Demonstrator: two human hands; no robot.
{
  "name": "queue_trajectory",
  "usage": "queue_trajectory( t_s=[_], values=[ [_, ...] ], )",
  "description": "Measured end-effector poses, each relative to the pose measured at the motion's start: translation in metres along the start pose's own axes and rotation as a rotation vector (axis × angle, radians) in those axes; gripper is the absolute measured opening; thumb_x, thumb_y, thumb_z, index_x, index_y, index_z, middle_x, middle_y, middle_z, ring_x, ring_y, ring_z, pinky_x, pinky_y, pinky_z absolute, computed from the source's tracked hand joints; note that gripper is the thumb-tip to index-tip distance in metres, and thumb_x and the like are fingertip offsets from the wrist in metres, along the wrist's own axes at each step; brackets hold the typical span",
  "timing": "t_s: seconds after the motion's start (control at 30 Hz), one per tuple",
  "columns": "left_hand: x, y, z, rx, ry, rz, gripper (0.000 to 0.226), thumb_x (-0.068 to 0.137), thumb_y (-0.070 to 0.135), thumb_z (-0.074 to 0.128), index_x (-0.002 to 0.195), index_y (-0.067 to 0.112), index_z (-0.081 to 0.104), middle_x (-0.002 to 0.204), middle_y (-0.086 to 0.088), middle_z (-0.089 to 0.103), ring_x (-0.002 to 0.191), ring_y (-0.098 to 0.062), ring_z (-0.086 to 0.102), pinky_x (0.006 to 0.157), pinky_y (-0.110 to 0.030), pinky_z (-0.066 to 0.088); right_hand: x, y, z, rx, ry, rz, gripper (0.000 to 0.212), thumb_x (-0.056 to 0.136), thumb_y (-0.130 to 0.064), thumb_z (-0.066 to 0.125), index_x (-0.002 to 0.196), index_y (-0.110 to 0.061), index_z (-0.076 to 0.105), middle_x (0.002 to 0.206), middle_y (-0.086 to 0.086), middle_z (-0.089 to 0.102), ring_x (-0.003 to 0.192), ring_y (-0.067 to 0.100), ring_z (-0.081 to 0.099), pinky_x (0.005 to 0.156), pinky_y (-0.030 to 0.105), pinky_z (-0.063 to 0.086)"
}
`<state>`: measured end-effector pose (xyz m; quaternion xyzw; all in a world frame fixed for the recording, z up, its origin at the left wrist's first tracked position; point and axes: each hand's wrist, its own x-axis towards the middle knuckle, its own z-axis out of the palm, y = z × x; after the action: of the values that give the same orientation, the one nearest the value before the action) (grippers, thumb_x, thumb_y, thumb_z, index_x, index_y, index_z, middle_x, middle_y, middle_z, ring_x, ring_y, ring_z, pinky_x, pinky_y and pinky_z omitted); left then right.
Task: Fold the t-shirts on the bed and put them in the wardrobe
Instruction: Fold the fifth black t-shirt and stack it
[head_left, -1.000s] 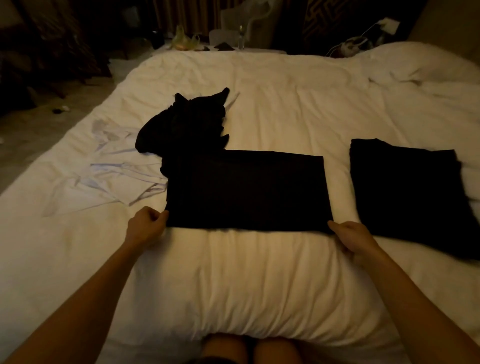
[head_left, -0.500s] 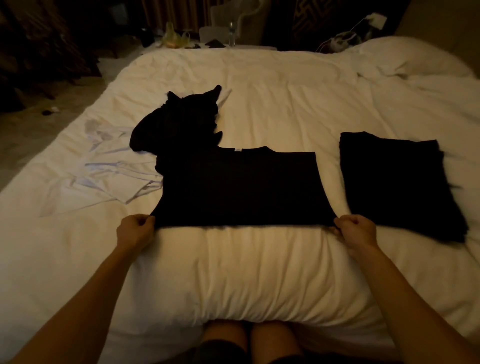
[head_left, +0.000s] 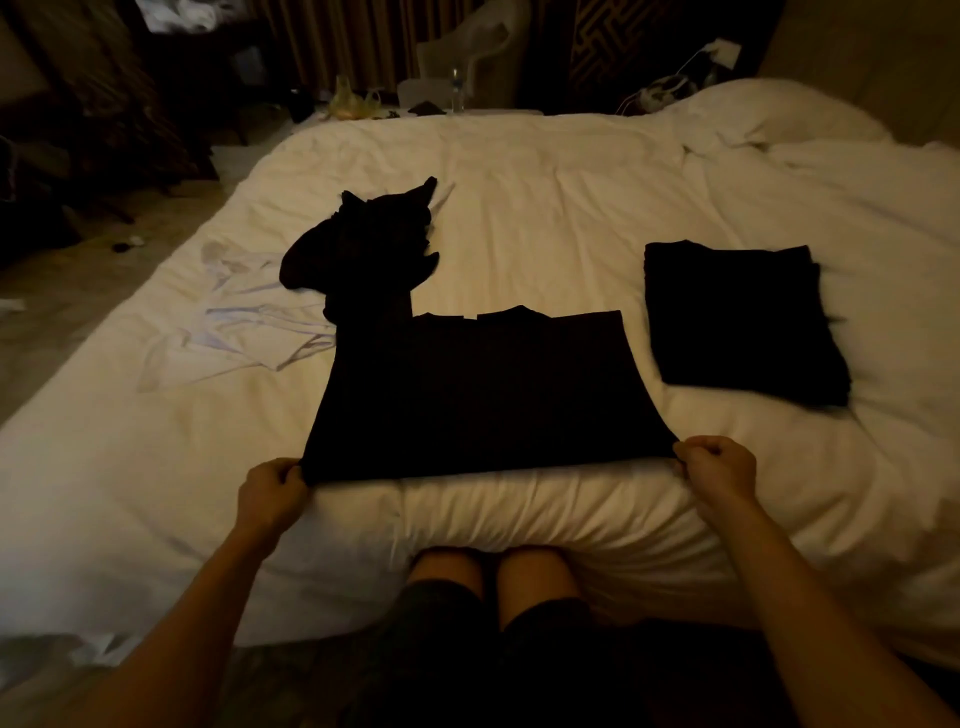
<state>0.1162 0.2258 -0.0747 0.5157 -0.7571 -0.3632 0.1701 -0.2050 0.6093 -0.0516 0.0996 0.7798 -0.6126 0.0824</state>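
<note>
We have drawn the shirt (head_left: 478, 395) nearer the edge of the bed (head_left: 571, 197), so its near corners flare wider than a second ago and its collar now shows. Our left hand (head_left: 272, 493) and right hand (head_left: 719, 470) each pinch a near corner. Folding it over looks next, and the stack (head_left: 737, 322) lies just right of the shirt.
</note>
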Motion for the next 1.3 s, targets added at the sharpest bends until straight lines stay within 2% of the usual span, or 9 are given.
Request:
queue_trajectory(
  t_s=[0.13, 0.2, 0.33, 0.5, 0.73, 0.9, 1.03, 1.17, 1.3],
  values=[
    [-0.02, -0.013, -0.001, 0.008, -0.006, -0.026, 0.027, 0.097, 0.01, 0.051, 0.114, 0.003, 0.071, 0.093, -0.017, 0.068, 0.086, -0.037, 0.062, 0.074, -0.04, 0.048, -0.006, 0.008, -0.013, -0.013, 0.005, -0.008, 0.018, 0.085, 0.001, 0.07, 0.075, -0.011, 0.061, 0.075, 0.011, 0.062, 0.062, 0.015, 0.056, 0.055, 0.022, 0.048],
    [-0.024, -0.013, -0.001, 0.01, -0.018, -0.025, 0.027, 0.097, 0.01, 0.052, 0.113, 0.003, 0.072, 0.095, -0.017, 0.069, 0.088, -0.036, 0.062, 0.077, -0.041, 0.049, -0.008, 0.009, -0.017, -0.046, 0.001, 0.008, 0.01, 0.084, -0.002, 0.072, 0.079, -0.007, 0.065, 0.073, 0.008, 0.062, 0.064, 0.017, 0.056, 0.063, 0.027, 0.047],
    [-0.02, -0.007, -0.008, 0.028, -0.064, 0.006, 0.026, 0.096, 0.012, 0.055, 0.115, 0.006, 0.071, 0.11, -0.017, 0.071, 0.101, -0.035, 0.063, 0.086, -0.04, 0.049, -0.013, 0.005, -0.018, -0.15, 0.024, -0.024, 0.011, 0.083, -0.014, 0.072, 0.09, -0.006, 0.068, 0.083, 0.014, 0.066, 0.081, 0.032, 0.062, 0.075, 0.038, 0.052],
    [0.004, 0.008, -0.021, 0.018, -0.019, 0.049, 0.027, 0.097, 0.016, 0.055, 0.117, 0.007, 0.07, 0.119, -0.018, 0.068, 0.112, -0.037, 0.061, 0.096, -0.043, 0.047, -0.045, -0.02, 0.005, -0.311, 0.0, -0.307, 0.007, 0.088, -0.008, 0.066, 0.096, -0.007, 0.065, 0.09, 0.008, 0.062, 0.085, 0.024, 0.056, 0.076, 0.027, 0.039],
    [0.059, 0.033, -0.025, -0.02, -0.037, 0.114, 0.033, 0.099, 0.033, 0.054, 0.107, 0.005, 0.07, 0.108, -0.019, 0.07, 0.104, -0.037, 0.062, 0.089, -0.039, 0.045, -0.111, -0.028, 0.107, -0.48, -0.352, -0.697, 0.011, 0.085, -0.011, 0.071, 0.09, -0.019, 0.065, 0.088, 0.001, 0.064, 0.076, 0.009, 0.059, 0.069, 0.017, 0.044],
    [0.103, 0.048, -0.016, -0.024, -0.073, 0.242, 0.032, 0.096, 0.038, 0.059, 0.103, 0.01, 0.072, 0.103, -0.009, 0.073, 0.101, -0.027, 0.065, 0.087, -0.033, 0.045, -0.17, -0.016, 0.188, -0.549, -0.562, -0.901, 0.011, 0.084, -0.018, 0.068, 0.095, -0.017, 0.067, 0.093, -0.002, 0.062, 0.089, 0.015, 0.059, 0.079, 0.027, 0.049],
    [0.145, 0.053, 0.0, -0.026, -0.106, 0.347, 0.032, 0.091, 0.044, 0.063, 0.1, 0.015, 0.073, 0.089, 0.002, 0.071, 0.092, -0.019, 0.068, 0.084, -0.03, 0.048, -0.199, 0.0, 0.235, -0.639, -0.674, -1.054, 0.019, 0.085, -0.028, 0.065, 0.101, -0.018, 0.064, 0.101, -0.003, 0.06, 0.093, 0.015, 0.053, 0.08, 0.028, 0.046],
    [0.175, 0.056, 0.017, -0.021, -0.135, 0.384, 0.038, 0.093, 0.041, 0.064, 0.114, 0.009, 0.065, 0.104, -0.011, 0.069, 0.1, -0.029, 0.065, 0.09, -0.039, 0.05, -0.215, 0.015, 0.266, -0.768, -0.694, -1.182, 0.038, 0.082, -0.038, 0.069, 0.112, -0.016, 0.063, 0.108, 0.001, 0.059, 0.099, 0.022, 0.052, 0.075, 0.035, 0.049],
    [0.203, 0.049, 0.028, 0.014, -0.147, 0.314, 0.051, 0.092, 0.049, 0.062, 0.122, 0.008, 0.059, 0.111, -0.015, 0.069, 0.109, -0.034, 0.062, 0.091, -0.04, 0.046, -0.228, 0.029, 0.288, -0.99, -0.646, -1.308, 0.052, 0.076, -0.046, 0.072, 0.119, -0.018, 0.06, 0.114, 0.003, 0.057, 0.101, 0.025, 0.052, 0.066, 0.035, 0.048]
  ],
)
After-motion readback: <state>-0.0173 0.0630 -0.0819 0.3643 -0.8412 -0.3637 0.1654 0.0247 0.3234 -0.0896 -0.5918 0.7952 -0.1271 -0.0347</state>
